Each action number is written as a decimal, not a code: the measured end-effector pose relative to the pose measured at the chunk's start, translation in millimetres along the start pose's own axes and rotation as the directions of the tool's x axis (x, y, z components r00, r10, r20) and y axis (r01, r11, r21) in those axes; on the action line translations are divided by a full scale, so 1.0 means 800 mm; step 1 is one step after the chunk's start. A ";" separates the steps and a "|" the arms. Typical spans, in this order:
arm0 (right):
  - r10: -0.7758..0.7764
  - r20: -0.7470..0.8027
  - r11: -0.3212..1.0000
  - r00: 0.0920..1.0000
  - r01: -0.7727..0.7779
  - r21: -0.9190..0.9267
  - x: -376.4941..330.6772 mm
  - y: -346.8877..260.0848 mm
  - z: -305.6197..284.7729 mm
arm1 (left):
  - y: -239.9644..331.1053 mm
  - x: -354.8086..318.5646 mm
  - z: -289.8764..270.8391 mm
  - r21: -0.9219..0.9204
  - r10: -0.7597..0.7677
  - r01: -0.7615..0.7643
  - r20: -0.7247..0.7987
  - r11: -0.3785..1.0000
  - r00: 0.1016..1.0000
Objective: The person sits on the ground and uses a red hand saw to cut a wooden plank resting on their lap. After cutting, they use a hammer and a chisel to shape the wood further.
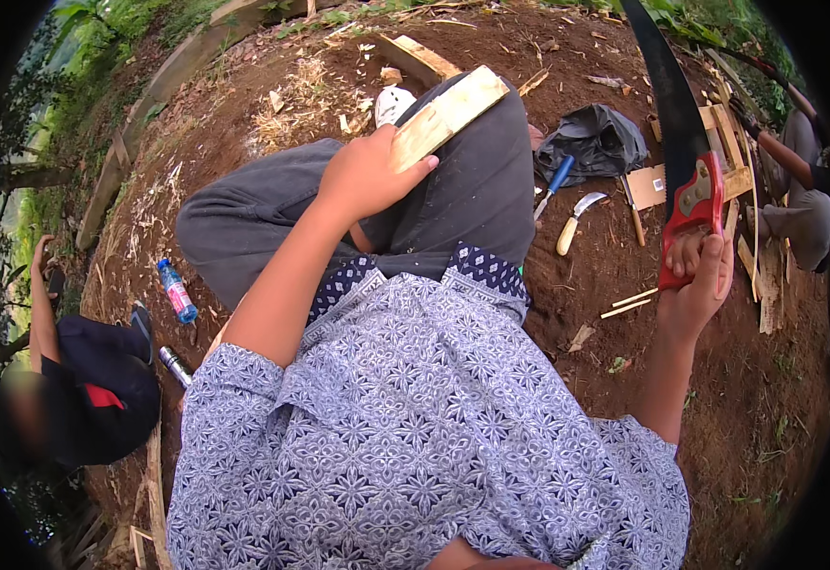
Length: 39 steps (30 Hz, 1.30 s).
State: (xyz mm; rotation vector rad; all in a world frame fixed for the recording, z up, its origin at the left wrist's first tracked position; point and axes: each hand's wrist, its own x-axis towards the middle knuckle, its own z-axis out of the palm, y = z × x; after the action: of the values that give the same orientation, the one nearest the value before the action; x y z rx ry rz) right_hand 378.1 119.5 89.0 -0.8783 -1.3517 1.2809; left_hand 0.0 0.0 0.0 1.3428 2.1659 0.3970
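Observation:
My left hand (370, 174) is closed around the near end of a short pale wooden board (448, 116), which lies slanted across my raised knee. Out to the right, my right hand (700, 269) grips the red handle of a hand saw (686, 119). Its dark blade points up and away from me, well apart from the board. On the ground between the knee and the saw lie a curved knife with a pale wooden handle (576, 223), a blue-handled tool (557, 179) and a thin tool with a brown wooden handle (635, 217).
A black plastic bag (593, 142) and a cardboard piece (647, 186) lie beyond the tools. Two thin sticks (629, 305) rest near my right wrist. At left are a water bottle (177, 292), a metal flask (174, 365) and a seated person (82, 389). Another person (797, 180) works among planks at right.

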 end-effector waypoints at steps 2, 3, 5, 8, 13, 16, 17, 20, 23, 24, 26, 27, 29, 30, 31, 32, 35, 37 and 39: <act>0.016 0.122 1.000 0.992 -0.017 0.005 0.009 0.008 0.052 | 0.005 -0.004 -0.004 0.030 -0.054 0.054 0.005 0.998 0.999; 0.054 0.186 0.999 0.981 -0.054 -0.004 -0.001 0.002 0.069 | 0.010 -0.016 0.005 0.028 -0.046 0.045 0.003 0.999 0.999; 0.090 0.283 0.996 0.955 -0.088 -0.020 -0.002 0.018 0.105 | 0.011 -0.012 0.005 0.074 -0.016 0.021 -0.072 0.997 0.997; 0.161 0.410 0.987 0.898 -0.140 -0.081 -0.010 0.040 0.138 | 0.014 -0.010 0.006 0.083 -0.013 0.023 -0.125 0.996 0.992; 0.202 0.476 0.979 0.856 -0.165 -0.119 -0.030 0.051 0.162 | 0.017 -0.010 0.015 0.108 -0.028 0.043 -0.134 0.993 0.991; 0.204 0.481 0.979 0.853 -0.169 -0.115 -0.034 0.056 0.162 | 0.023 -0.010 0.015 0.108 -0.047 0.061 -0.133 0.992 0.990; 0.206 0.475 0.978 0.855 -0.163 -0.131 -0.035 0.058 0.160 | 0.024 -0.010 0.016 0.115 -0.046 0.062 -0.136 0.991 0.990; 0.216 0.469 0.974 0.857 -0.155 -0.167 -0.034 0.062 0.156 | 0.025 -0.010 0.020 0.140 -0.028 0.052 -0.169 0.989 0.985; 0.222 0.475 0.971 0.851 -0.147 -0.191 -0.033 0.066 0.150 | 0.020 -0.012 0.026 0.169 0.019 0.019 -0.223 0.985 0.975; 0.214 0.475 0.971 0.853 -0.131 -0.202 -0.033 0.066 0.149 | 0.018 -0.013 0.028 0.181 0.042 0.002 -0.242 0.984 0.969; 0.204 0.472 0.971 0.858 -0.118 -0.206 -0.034 0.067 0.148 | 0.018 -0.013 0.032 0.201 0.077 -0.022 -0.272 0.979 0.959; 0.203 0.470 0.973 0.859 -0.122 -0.198 -0.035 0.067 0.147 | 0.018 -0.014 0.033 0.212 0.092 -0.030 -0.287 0.977 0.954; 0.206 0.465 0.974 0.861 -0.134 -0.182 -0.036 0.068 0.146 | 0.019 -0.014 0.036 0.227 0.109 -0.040 -0.300 0.973 0.948; 0.210 0.460 0.974 0.863 -0.143 -0.178 -0.038 0.068 0.146 | 0.019 -0.015 0.037 0.234 0.120 -0.047 -0.306 0.971 0.944; 0.215 0.455 0.973 0.864 -0.151 -0.173 -0.039 0.069 0.145 | 0.019 -0.015 0.037 0.233 0.115 -0.044 -0.302 0.972 0.946; 0.194 0.459 0.977 0.867 -0.126 -0.174 -0.040 0.070 0.145 | 0.021 -0.015 0.037 0.232 0.110 -0.040 -0.297 0.972 0.948; 0.165 0.462 0.980 0.872 -0.093 -0.176 -0.041 0.071 0.144 | 0.025 -0.014 0.035 0.243 0.092 -0.021 -0.288 0.970 0.953; 0.196 0.457 0.976 0.868 -0.128 -0.175 -0.041 0.068 0.145 | 0.024 -0.014 0.035 0.247 0.094 -0.021 -0.287 0.969 0.953; 0.169 0.464 0.981 0.869 -0.102 -0.165 -0.042 0.067 0.145 | 0.021 -0.014 0.036 0.246 0.114 -0.041 -0.290 0.968 0.950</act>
State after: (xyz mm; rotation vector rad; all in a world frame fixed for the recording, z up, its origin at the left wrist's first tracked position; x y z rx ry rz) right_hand 264.9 70.0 41.6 -0.7871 -1.8075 1.6010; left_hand 33.3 -3.3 -10.6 1.5902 2.4804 0.4065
